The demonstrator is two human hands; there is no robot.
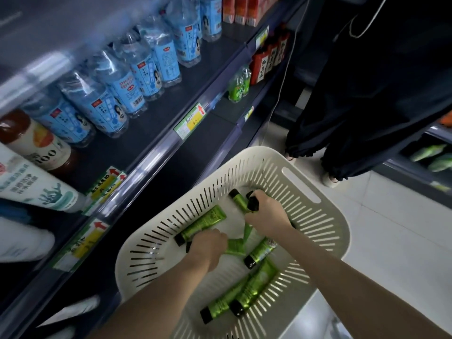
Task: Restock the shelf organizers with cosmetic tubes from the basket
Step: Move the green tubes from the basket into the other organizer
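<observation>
Tubes [254, 287]: glossy green, black caps, loose in the cream slotted basket [325, 231].
Left hand [208, 245]: closed round one tube mid-basket.
Right hand [266, 211]: gripping a tube near the far rim.

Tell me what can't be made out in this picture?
Head view:
- Shelf organizers: none identifiable; the near shelves are blurred and cut off at the left edge.
- Left hand: its grip on a green tube is hidden by the hand itself.
- Price tags: writing too small.
- Bystander's upper body: cut off at top.
</observation>
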